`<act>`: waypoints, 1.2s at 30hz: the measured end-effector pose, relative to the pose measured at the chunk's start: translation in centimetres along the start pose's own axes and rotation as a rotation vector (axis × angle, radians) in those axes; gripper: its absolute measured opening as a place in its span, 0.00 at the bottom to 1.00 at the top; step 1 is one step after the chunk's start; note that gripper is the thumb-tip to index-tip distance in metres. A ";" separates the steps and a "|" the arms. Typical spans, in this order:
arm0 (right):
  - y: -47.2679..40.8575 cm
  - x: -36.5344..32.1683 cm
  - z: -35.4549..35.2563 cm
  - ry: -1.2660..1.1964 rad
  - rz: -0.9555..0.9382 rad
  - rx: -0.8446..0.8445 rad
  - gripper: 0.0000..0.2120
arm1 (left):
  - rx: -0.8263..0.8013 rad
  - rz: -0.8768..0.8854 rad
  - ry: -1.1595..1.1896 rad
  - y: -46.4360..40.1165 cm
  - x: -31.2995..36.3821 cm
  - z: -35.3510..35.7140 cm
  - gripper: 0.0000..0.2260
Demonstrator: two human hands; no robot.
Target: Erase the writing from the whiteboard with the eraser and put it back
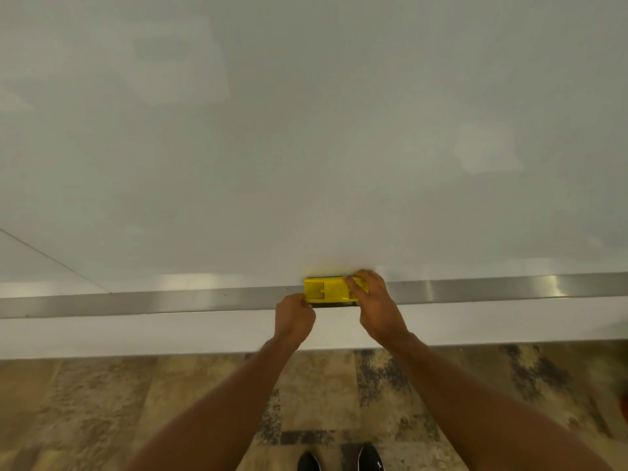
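So I've got the yellow plastic rectangular eraser (331,289) sitting lengthwise on the long brushed-metal tray ledge (170,299) at the bottom of the big glossy white whiteboard (306,130), both hands on it. My right hand (373,305) is draped over the right end, fingers curled across the top and thumb side tucked under, so that whole end of the eraser is pretty much hidden. My left hand (295,316) is pinched shut at the left corner, fingertips touching the edge, but honestly I can't tell how much it's actually gripping versus just steadying. There's a thin dark strip along the near edge under the yellow, probably the felt pad, mostly out of sight. The yellow top has some moulded recesses, no brand or label I can read on it. Above my hands the board shows no readable writing, only pale blurry reflections. A thin diagonal line crosses the far left part of the board, hard to say what that is. Below my wrists is a plain white band of wall, then mottled tan and dark patterned flooring (102,402), and the tips of two black shoes (339,460) cut off by the bottom edge.
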State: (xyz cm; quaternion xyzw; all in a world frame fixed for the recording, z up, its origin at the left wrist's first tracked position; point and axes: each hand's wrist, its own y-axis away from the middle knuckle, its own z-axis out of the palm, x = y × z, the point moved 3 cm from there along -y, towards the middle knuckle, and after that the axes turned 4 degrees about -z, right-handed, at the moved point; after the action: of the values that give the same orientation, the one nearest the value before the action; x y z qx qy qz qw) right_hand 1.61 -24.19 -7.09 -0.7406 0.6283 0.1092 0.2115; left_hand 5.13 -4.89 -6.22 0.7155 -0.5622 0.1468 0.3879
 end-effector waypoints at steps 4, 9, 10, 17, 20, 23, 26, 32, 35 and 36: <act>0.1 0.4 0.7 -0.006 0.031 -0.035 0.36 | -0.021 -0.013 0.007 0.2 -0.3 0.8 0.10; 0.2 0.6 0.8 -0.006 0.033 -0.057 0.39 | -0.027 -0.004 0.002 0.1 -0.6 1.3 0.13; 0.3 0.6 0.8 -0.009 0.037 -0.058 0.39 | -0.029 -0.001 -0.003 0.1 -0.7 1.3 0.13; 0.8 0.7 0.8 -0.019 0.039 -0.072 0.38 | -0.047 0.008 -0.080 0.3 -0.6 1.7 0.16; 1.0 1.1 0.9 -0.012 0.043 -0.094 0.38 | -0.072 0.027 -0.139 0.5 -0.4 1.7 0.19; 1.1 1.3 0.8 -0.012 0.044 -0.135 0.37 | -0.096 0.061 -0.217 0.8 -0.2 1.8 0.19; 1.4 1.3 0.3 0.014 0.035 -0.168 0.36 | -0.106 0.062 -0.284 1.5 0.0 1.9 0.18; 2.8 2.0 -0.7 0.130 0.017 -0.264 0.34 | -0.091 0.106 -0.443 3.3 0.6 2.5 0.22; 3.5 2.0 -1.7 0.147 -0.012 -0.270 0.32 | -0.058 0.151 -0.502 4.5 0.9 2.8 0.25; 3.7 1.8 -2.3 0.137 -0.018 -0.268 0.31 | -0.044 0.164 -0.508 5.1 1.2 2.7 0.25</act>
State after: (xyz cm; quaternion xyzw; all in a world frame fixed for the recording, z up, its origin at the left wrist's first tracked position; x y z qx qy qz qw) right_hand -1.86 -27.26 -6.49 -0.7737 0.6143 0.1393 0.0683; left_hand 0.27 -8.03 -5.21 0.6728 -0.7008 -0.0187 0.2363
